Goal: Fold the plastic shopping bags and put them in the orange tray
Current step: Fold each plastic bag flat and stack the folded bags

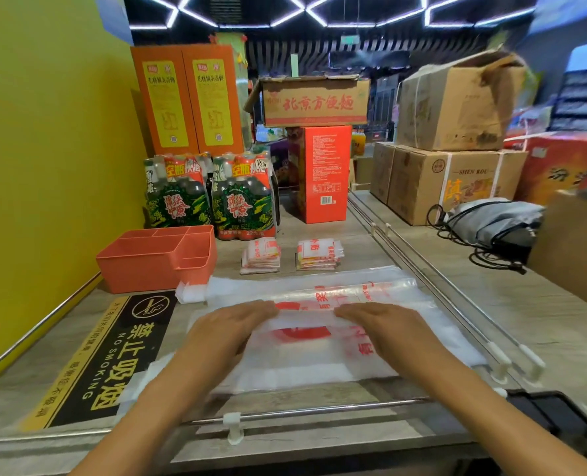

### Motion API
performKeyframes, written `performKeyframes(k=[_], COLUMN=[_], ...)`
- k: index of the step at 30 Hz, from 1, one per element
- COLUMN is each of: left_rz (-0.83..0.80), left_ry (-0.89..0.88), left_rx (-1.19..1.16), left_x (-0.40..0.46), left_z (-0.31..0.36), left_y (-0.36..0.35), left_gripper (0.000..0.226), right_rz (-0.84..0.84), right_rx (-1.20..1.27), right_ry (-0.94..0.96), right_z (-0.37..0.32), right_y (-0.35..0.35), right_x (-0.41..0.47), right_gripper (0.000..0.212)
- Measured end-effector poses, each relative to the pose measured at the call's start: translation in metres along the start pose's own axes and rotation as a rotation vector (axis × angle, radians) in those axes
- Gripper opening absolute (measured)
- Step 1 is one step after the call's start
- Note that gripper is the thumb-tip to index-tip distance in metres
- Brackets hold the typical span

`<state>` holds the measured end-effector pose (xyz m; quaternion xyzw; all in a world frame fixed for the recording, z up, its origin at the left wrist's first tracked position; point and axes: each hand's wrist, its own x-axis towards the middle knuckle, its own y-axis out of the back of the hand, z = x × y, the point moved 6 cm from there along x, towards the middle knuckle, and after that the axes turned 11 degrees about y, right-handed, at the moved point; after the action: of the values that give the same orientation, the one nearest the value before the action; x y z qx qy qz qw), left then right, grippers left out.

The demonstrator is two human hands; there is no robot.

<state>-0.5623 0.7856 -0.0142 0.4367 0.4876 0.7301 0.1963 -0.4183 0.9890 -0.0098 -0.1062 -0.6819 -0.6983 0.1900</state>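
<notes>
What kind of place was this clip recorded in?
Most likely a small shop's checkout counter: shrink-wrapped bottle packs, stacked goods cartons, a no-smoking sign on the counter, and printed shopping bags.

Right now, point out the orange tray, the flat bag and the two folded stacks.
tray (137, 273): head view, front wall.
bag (305, 359): head view, middle, between the hands.
stacks (261, 255): head view, top of left stack.

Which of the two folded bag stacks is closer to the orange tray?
The left stack. It lies just right of the tray, while the right stack sits farther along the counter.
</notes>
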Motion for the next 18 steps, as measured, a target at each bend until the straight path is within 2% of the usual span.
performKeyframes(k=[4, 7, 9, 12, 14, 18], left_rz=[0.160, 0.284, 0.357, 0.426, 0.463, 0.522], left_ry=[-0.041, -0.093, -0.139, -0.179, -0.194, -0.264], left_rx=[0.044, 0.039, 0.051, 0.079, 0.071, 0.085], left_x=[0.008, 0.014, 0.015, 0.015, 0.014, 0.013], left_z=[0.012, 0.024, 0.034, 0.044, 0.049, 0.053], left_y=[0.052, 0.100, 0.131, 0.169, 0.194, 0.235], left_gripper=[0.081, 0.081, 0.075, 0.059, 0.054, 0.042], right_rz=[0.156, 0.322, 0.432, 0.512, 0.564, 0.706], right_rx=[-0.091, -0.177, -0.229, -0.255, -0.283, -0.371], right_ry=[-0.036, 0.016, 0.050, 0.058, 0.081, 0.191], right_z=[0.004, -0.004, -0.010, -0.016, -0.020, -0.028], right_y=[0.045, 0.095, 0.127, 0.165, 0.187, 0.231], right_x=[0.003, 0.011, 0.013, 0.012, 0.009, 0.004], right_gripper=[0.082, 0.070, 0.061, 0.074, 0.075, 0.046])
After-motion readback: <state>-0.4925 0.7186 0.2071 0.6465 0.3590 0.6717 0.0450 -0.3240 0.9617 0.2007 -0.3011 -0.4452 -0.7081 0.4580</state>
